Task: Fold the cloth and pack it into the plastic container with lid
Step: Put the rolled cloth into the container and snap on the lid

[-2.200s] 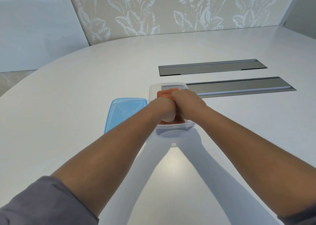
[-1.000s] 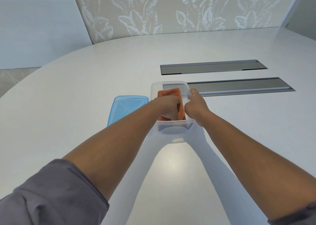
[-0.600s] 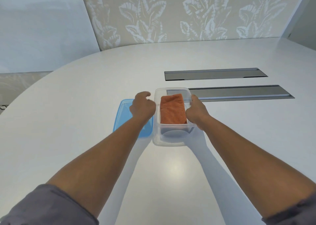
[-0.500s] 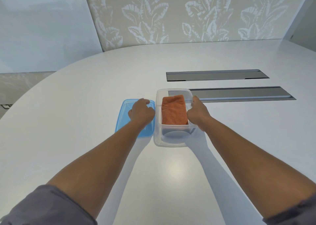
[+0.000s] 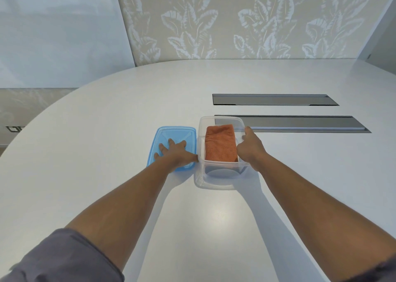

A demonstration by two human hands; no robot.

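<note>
The orange cloth (image 5: 220, 143) lies folded inside the clear container (image 5: 216, 180) on the white table (image 5: 107, 132). The right hand (image 5: 249, 148) grips the container's right wall. The left hand (image 5: 176, 153) rests flat, fingers spread, on the blue lid (image 5: 171, 133) just beside it.

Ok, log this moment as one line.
stage: cloth packed, lid off | cloth: folded, inside container | lid: flat on table | left hand: spread on lid | right hand: holding container's right rim
</note>
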